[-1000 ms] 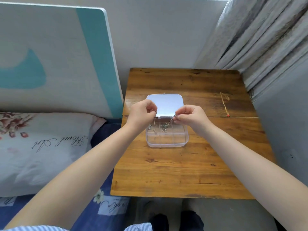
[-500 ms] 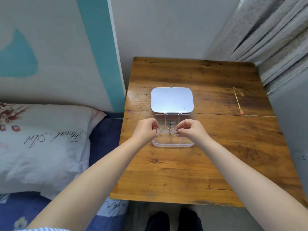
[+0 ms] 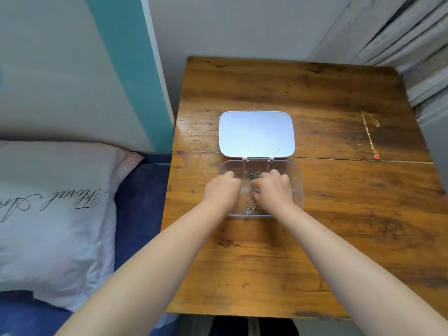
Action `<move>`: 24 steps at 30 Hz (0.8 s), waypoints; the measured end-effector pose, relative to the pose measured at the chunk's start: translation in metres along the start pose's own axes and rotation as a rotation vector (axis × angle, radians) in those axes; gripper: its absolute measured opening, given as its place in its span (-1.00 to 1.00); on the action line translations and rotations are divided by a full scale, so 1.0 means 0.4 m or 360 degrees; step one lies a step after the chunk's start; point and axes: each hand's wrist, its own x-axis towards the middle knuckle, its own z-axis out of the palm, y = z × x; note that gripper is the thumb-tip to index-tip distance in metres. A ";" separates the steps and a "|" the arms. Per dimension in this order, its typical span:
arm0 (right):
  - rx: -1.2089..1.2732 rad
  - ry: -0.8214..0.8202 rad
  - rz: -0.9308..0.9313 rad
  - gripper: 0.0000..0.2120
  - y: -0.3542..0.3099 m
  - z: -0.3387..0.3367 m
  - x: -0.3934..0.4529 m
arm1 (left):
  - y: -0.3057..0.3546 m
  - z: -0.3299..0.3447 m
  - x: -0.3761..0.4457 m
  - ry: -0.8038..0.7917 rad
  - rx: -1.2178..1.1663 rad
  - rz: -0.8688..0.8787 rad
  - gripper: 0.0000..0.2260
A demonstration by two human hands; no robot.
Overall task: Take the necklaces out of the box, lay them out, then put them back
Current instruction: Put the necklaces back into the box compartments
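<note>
Clear compartmented box (image 3: 297, 180) is set near the middle of the wooden tabletop (image 3: 315, 251), slightly toward the left edge. Lid (image 3: 257, 134) is thrown fully open and lies flat toward the far edge, hinge (image 3: 258, 159) along the box's far wall. Judged: the lid is laid flat so that both hands can work from above without holding it.

Both hands are lowered into the box. Left hand (image 3: 221, 190) is curled over the left compartments, fingers folded under; it cannot be told whether chain is held in it. Right hand (image 3: 275, 189) is curled over the centre and right compartments, fingertips pinched narrow at a small silver cluster (image 3: 253, 189) on the centre divider; contact appears likely, but a firm hold cannot be confirmed. Judged: the two hands are kept close together to hold a fine chain at two points so that it comes up without snagging.

More silver necklace pieces (image 3: 251, 207) are seen in the near centre compartment, and a darker tangle (image 3: 253, 175) in the far centre one. These are bunched, so no long axis can be read.

One gold necklace (image 3: 369, 135) with a red pendant (image 3: 376, 156) is laid out by the right edge, well apart from the box. Its long axis runs far to near, roughly along that edge, with the pendant at the near end.

Judged stage: removal in progress; one necklace out, others still boxed.
</note>
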 end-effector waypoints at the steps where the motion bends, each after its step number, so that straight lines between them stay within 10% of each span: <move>1: 0.0040 0.0017 -0.0005 -0.77 0.005 0.008 0.003 | 0.005 0.002 0.012 -0.0041 0.0053 0.0000 -0.81; 7: 0.0498 0.0338 -0.0183 -0.95 0.050 0.026 -0.017 | -0.005 0.019 0.023 0.0056 0.0034 0.0051 -0.79; 12: 0.0609 0.0102 -0.0295 -0.80 0.070 -0.008 -0.078 | -0.041 0.034 -0.042 0.0199 -0.0119 0.0180 -0.82; 15: 0.0671 0.0436 -0.0305 -0.63 0.087 -0.046 -0.053 | -0.056 0.038 -0.074 0.0354 -0.0153 0.0256 -0.71; 21: 0.0996 0.0579 0.0648 -0.62 0.159 -0.122 0.106 | -0.069 0.051 -0.079 0.0426 -0.0457 -0.0151 -0.49; 24: 0.0596 0.0656 0.0084 -0.73 0.131 -0.121 0.098 | -0.055 0.062 -0.083 0.0434 -0.0460 -0.0033 -0.49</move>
